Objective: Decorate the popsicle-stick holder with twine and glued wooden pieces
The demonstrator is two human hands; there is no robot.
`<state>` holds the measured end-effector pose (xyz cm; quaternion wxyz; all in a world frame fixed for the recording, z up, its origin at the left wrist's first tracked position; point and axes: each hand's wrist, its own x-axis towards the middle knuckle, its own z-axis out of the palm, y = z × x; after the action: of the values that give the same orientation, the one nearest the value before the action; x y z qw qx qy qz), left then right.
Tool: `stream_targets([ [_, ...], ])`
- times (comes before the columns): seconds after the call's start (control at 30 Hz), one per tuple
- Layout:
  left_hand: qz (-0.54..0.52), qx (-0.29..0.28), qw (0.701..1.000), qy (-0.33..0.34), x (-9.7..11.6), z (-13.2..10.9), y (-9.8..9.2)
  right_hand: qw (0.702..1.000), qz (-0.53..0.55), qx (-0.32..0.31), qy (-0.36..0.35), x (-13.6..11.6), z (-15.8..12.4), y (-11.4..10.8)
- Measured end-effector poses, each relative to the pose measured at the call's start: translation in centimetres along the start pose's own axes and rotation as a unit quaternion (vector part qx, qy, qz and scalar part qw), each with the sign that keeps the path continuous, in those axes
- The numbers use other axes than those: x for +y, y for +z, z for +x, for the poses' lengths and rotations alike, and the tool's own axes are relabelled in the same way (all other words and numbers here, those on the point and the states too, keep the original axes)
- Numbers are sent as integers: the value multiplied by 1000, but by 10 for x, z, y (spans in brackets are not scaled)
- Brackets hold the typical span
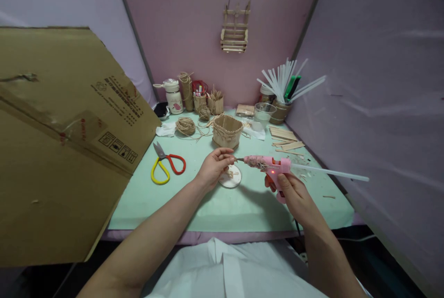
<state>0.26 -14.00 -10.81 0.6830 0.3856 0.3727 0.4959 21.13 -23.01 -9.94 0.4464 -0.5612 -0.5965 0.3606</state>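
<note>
A big cardboard sheet point(62, 141) leans at the left, and scissors point(168, 165) lie on the green mat point(243, 208). The right hand point(291, 191) grips the pink glue gun point(267, 165) above the mat. The gun lies level and its nozzle points left at the left hand point(213, 166), whose fingers are pinched narrow over a small round disc point(230, 176). A glue stick point(329, 173) juts out to the right. Behind, a stick basket point(227, 130) stands open, and a cup point(280, 112) holds white sticks.

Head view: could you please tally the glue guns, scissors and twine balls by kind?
1 glue gun, in the right hand
1 pair of scissors
2 twine balls
Total: 4
</note>
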Motion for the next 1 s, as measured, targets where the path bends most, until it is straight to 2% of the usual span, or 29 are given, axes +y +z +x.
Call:
stream_targets([
  [0.43, -4, 16, 1000, 18, 0, 2, -1, 1000, -25, -12, 0, 5, -2, -4],
  [0.8, -7, 23, 999, 29, -2, 5, -4, 998, -64, 25, 0, 7, -4, -25],
  [0.9, -3, 25, 999, 26, -2, 4, -4, 993, -110, 40, -2, 9, -2, -30],
  [1.0, -1, 25, 999, 25, -1, 4, -3, 979, -190, 57, -54, 25, 10, -39],
])
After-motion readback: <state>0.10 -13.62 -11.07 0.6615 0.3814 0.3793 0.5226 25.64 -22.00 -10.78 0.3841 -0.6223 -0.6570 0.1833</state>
